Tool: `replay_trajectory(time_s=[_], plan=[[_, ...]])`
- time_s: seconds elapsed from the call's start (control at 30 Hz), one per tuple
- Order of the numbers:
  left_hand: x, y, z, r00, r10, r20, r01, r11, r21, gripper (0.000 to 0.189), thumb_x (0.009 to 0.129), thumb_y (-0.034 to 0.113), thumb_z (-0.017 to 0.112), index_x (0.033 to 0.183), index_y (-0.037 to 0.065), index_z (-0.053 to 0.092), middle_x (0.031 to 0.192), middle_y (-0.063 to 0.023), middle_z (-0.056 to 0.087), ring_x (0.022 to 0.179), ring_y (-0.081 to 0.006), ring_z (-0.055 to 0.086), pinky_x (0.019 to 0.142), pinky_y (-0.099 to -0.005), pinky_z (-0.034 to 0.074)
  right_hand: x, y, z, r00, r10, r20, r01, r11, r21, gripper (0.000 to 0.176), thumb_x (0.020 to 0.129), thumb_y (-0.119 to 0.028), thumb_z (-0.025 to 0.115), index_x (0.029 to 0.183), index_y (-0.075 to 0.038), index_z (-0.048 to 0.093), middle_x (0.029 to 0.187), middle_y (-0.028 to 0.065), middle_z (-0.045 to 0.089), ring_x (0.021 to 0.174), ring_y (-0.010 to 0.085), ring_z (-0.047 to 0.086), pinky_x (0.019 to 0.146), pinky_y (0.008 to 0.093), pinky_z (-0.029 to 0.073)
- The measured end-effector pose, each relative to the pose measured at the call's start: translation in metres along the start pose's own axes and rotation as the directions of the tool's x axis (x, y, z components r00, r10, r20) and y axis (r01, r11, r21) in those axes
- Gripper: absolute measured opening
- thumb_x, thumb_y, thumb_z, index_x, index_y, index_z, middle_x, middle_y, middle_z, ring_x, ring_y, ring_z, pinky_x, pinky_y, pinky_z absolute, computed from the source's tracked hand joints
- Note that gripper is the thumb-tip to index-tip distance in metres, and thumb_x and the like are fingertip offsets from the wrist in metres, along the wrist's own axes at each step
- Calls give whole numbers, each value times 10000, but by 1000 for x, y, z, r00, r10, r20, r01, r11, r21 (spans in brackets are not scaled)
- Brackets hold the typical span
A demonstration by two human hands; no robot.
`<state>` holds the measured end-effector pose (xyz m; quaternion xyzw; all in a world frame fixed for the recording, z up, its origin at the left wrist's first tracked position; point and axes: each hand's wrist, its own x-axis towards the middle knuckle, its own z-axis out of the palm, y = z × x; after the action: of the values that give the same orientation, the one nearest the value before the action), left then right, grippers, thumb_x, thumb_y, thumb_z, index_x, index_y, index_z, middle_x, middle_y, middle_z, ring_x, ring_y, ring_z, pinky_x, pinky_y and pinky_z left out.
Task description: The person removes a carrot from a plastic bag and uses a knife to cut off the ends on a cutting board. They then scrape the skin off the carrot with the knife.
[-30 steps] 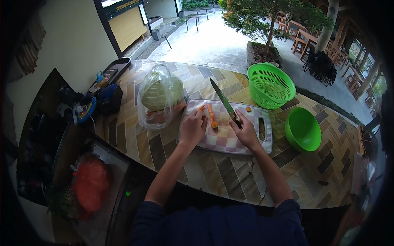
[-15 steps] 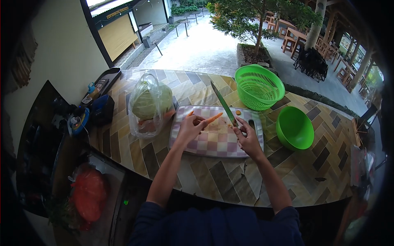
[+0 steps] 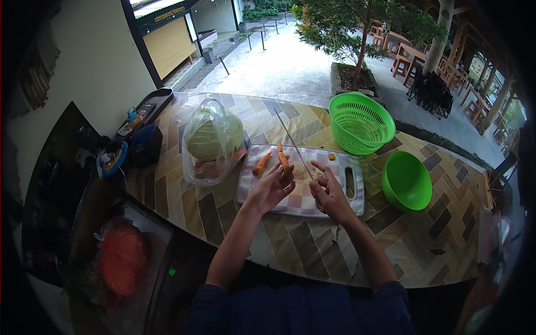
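Observation:
My left hand (image 3: 270,188) is over the left half of the checkered cutting board (image 3: 257,196), its fingers curled round the lower end of a carrot (image 3: 282,155) that points away from me. Another carrot (image 3: 262,164) lies on the board just left of it. My right hand (image 3: 329,194) grips a long knife (image 3: 292,139) by its handle, with the blade edge-on to the camera and pointing up and left. A small orange carrot piece (image 3: 331,157) rests near the board's far right corner, and small scraps lie close to my right hand.
A clear plastic bag (image 3: 204,173) with a cabbage (image 3: 212,134) stands left of the board. At the right are a green strainer basket (image 3: 363,120) and a green bowl (image 3: 406,181). A red bag (image 3: 121,259) sits lower left, and a blue-black box (image 3: 146,146) at the table's left.
The carrot in my left hand has turned from slanting right to pointing away, and the palm has rolled upward. The knife has turned edge-on, its tip further left. The view has shifted slightly.

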<state>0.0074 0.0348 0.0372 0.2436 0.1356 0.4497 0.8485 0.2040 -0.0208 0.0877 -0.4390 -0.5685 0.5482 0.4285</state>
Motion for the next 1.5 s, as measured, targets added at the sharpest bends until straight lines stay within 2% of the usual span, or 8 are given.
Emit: replay_trajectory(time_s=[0.23,0.37,0.57,0.67,0.97,1.1,1.3,1.5], plan=[[-1,-7,4,994,96,-55,-88,987,134,440,952,184,473,1371,156,344,1155,-10,555,1025,-118,548,899,-342,432,-2,-3,15,960,-208,186,261,906,-334,644,911,-218,565,1446,-138,215,779,46,552,642,78,435,591,213,388],[-2,-11,9,987,131,-95,-108,969,223,436,957,230,471,1353,105,338,1131,-22,543,1020,-140,558,872,-338,460,1,-2,15,968,-207,144,242,924,-296,614,896,-179,573,1428,-130,271,797,107,596,622,164,498,628,289,433],[8,-9,10,983,56,-172,-17,976,216,482,948,283,487,1363,102,324,1126,-40,543,1024,-142,553,866,-336,465,2,-1,16,960,-232,160,277,876,-394,620,893,-164,577,1428,-113,268,834,110,611,650,159,512,647,289,441],[13,-8,6,1000,30,-2,-29,995,100,433,968,289,431,1352,113,333,1156,-48,538,1053,-155,540,933,-368,417,1,1,19,954,-270,130,298,908,-295,622,893,-167,577,1429,-114,266,813,100,591,638,152,497,636,284,433],[1,1,11,995,96,15,-97,992,75,327,980,242,398,1255,77,459,1183,-57,551,1077,-146,521,935,-364,405,-5,-2,-3,977,-211,-8,199,934,-295,603,865,-160,627,1387,-109,330,779,48,520,619,74,436,564,214,397],[-4,0,11,994,101,29,-104,985,139,349,982,207,390,1290,48,430,1240,-81,530,1098,-160,530,932,-342,416,-12,-6,-1,973,-226,58,233,931,-282,605,865,-125,621,1389,-140,318,856,18,541,638,29,451,548,173,383],[-12,-3,24,989,139,39,-145,954,263,440,982,200,384,1382,34,301,1301,-114,488,1157,-200,512,980,-365,414,-18,-8,2,959,-214,188,281,823,-494,601,871,-141,601,1393,-135,305,831,118,603,630,161,564,604,289,463],[-18,-4,27,992,114,44,-122,957,262,474,973,198,424,1398,53,273,1288,-116,494,1146,-194,521,939,-350,457,-19,-13,10,919,-340,201,392,726,-565,621,858,-160,613,1399,-154,309,684,117,579,562,253,559,586,331,460]])
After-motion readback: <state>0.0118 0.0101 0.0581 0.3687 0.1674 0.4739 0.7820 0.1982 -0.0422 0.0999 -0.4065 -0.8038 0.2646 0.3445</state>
